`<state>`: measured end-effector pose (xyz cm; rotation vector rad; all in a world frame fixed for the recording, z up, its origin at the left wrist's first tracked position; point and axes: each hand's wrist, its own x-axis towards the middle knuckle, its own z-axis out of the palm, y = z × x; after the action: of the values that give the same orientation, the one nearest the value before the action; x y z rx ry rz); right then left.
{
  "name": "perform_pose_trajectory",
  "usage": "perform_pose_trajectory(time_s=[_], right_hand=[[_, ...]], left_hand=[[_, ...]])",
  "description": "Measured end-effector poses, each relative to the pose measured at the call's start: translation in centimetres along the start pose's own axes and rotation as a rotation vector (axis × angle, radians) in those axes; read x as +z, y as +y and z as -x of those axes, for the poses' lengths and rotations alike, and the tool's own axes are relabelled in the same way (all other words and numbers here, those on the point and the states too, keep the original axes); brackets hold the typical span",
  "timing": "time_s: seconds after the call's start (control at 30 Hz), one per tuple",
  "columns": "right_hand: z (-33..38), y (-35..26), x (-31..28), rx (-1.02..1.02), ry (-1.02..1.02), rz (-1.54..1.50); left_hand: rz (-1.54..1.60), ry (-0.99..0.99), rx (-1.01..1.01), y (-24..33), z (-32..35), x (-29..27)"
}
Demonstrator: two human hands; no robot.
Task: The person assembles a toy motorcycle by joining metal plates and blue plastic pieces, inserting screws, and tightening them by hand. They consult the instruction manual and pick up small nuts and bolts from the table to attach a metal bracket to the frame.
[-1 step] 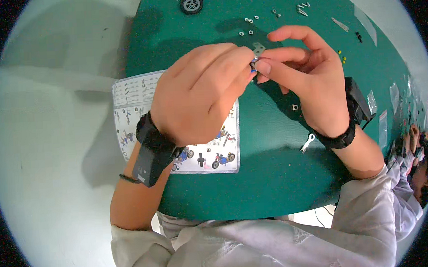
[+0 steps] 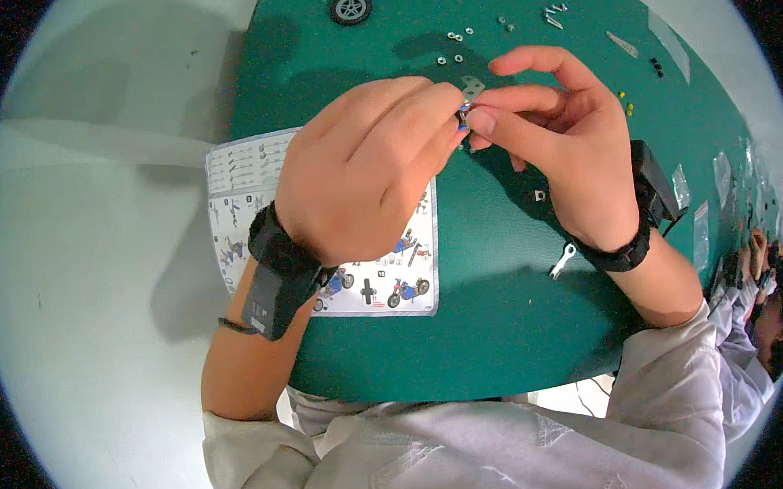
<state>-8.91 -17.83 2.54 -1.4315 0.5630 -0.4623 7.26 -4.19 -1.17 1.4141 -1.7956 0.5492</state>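
Above the green table (image 2: 502,327), my hands meet at a small part of silvery metal and blue. A perforated metal plate (image 2: 472,88) sticks out beyond the fingertips. My left hand (image 2: 374,170) is closed on it from the left, back upward, hiding most of its own fingers. Thumb and index finger of my right hand (image 2: 586,159) pinch the same part from the right, while another finger is raised. How the pieces join is hidden by the fingers. A printed instruction sheet (image 2: 246,177) with assembly drawings lies partly under my left hand.
A small flat wrench (image 2: 563,261) and a little metal bracket (image 2: 539,196) lie near my right wrist. Farther off are a black wheel (image 2: 351,5), several nuts (image 2: 459,58), screws (image 2: 556,22), yellow bits (image 2: 629,108) and black bits (image 2: 657,68). Clear bags (image 2: 722,178) and another person are at right.
The metal plate at my fingertips has tilted very slightly. Both hands stay in nearly the same place, still gripping the part.
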Motion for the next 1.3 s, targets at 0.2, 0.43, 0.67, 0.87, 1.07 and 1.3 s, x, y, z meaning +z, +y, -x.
perform_pose_trajectory(time_s=[0.2,0.43,0.67,0.87,1.07,1.3], right_hand=[[-0.3,0.4,-0.3,-0.046,0.001,0.038],[-0.2,0.2,-0.1,-0.032,-0.010,-0.015],[-0.2,1.1,-0.3,-0.084,-0.031,-0.036],[-0.3,1.5,-0.2,-0.132,-0.021,-0.071],[-0.3,1.4,-0.1,-0.101,-0.006,-0.024],[-0.8,2.2,-0.5,-0.170,-0.080,-0.110]], left_hand=[[-0.020,-0.015,0.015,0.0,0.0,0.3],[-0.009,-0.012,0.040,-0.3,0.0,0.3],[-0.012,-0.024,0.002,-0.1,0.1,0.2],[-0.038,0.001,0.024,-0.3,0.2,0.6],[-0.032,0.018,0.059,-0.5,0.4,0.6],[0.024,-0.141,-0.036,0.7,-1.3,-1.0]])
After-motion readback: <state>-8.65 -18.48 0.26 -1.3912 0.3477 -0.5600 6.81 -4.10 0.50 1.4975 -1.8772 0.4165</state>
